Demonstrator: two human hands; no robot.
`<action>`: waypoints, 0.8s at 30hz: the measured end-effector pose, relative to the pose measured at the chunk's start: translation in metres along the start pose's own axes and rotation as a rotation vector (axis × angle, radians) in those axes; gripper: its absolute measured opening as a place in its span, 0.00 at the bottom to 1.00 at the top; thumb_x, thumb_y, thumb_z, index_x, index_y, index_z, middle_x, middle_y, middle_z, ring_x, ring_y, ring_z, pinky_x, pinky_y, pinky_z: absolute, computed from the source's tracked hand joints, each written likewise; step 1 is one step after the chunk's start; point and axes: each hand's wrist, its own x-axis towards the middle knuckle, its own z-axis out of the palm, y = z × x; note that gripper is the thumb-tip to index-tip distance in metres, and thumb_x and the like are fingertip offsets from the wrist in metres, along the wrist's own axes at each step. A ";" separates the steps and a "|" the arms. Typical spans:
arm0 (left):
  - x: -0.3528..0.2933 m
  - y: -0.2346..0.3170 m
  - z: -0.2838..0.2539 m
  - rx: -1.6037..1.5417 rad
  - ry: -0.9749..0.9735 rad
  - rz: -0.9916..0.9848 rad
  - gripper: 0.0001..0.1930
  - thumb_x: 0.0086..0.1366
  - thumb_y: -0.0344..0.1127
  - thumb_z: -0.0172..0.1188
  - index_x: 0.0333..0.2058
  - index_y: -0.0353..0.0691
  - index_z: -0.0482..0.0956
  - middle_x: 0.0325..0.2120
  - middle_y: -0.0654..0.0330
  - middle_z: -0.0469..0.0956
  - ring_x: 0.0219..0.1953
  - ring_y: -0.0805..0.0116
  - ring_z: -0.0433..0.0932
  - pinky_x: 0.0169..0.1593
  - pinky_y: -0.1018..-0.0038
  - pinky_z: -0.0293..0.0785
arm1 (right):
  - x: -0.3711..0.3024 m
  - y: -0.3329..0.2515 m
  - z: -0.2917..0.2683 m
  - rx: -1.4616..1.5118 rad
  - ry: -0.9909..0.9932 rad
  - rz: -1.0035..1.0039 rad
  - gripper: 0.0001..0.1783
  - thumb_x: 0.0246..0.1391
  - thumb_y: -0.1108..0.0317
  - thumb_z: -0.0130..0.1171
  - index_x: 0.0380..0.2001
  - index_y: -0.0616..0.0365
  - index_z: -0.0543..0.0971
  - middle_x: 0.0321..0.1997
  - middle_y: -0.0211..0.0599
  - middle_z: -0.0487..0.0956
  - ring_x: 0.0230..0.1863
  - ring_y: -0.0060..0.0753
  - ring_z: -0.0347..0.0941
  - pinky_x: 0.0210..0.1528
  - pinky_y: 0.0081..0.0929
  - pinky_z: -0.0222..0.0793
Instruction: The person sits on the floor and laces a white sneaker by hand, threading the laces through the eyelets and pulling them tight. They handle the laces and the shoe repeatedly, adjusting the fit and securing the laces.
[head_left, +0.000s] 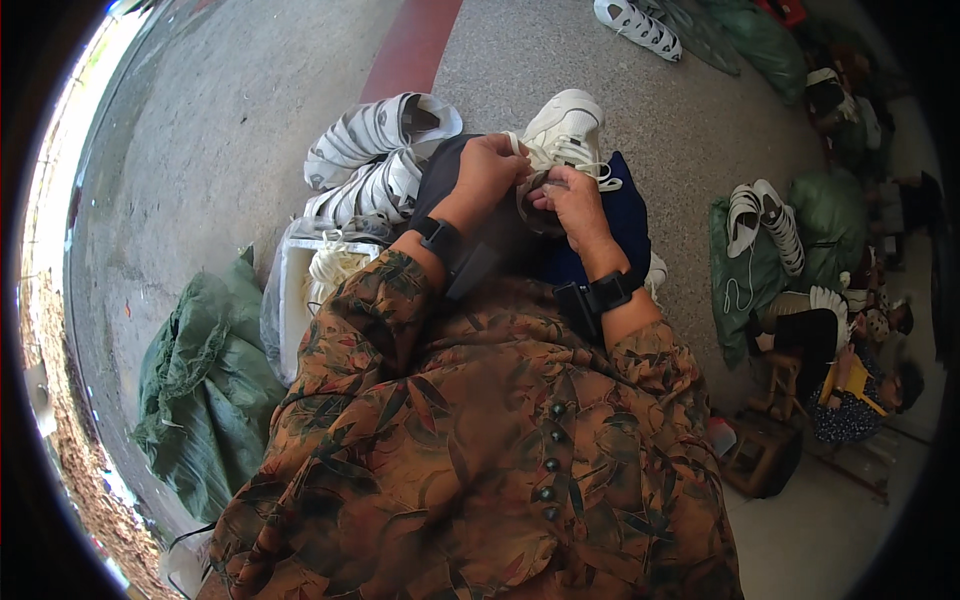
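A white lace-up sneaker (565, 125) rests at my knees, its toe pointing away from me. My left hand (488, 172) is at the left side of the shoe, thumb and fingers pinched on a white shoelace (515, 143). Close beside it, my right hand (575, 205) has its fingers curled together near the shoe's ankle opening; what they hold is hidden. A loop of lace (608, 180) hangs off the right side of the shoe. Dark blue cloth (632, 215) lies under the shoe.
Stacked white shoes (375, 150) stand at left, above a white box (292, 300) of laces. A green sack (205, 375) slumps lower left. At right, another pair of shoes (765, 225) lies on green sacking, near a seated person (855, 390) and a wooden stool (765, 455).
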 end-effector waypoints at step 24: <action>0.000 0.011 0.011 0.844 0.051 0.261 0.07 0.49 0.36 0.60 0.22 0.39 0.77 0.21 0.51 0.77 0.28 0.51 0.78 0.32 0.62 0.73 | 0.003 0.006 -0.001 -0.026 0.007 0.019 0.14 0.50 0.82 0.45 0.41 0.69 0.74 0.37 0.39 0.77 0.35 0.27 0.75 0.37 0.22 0.72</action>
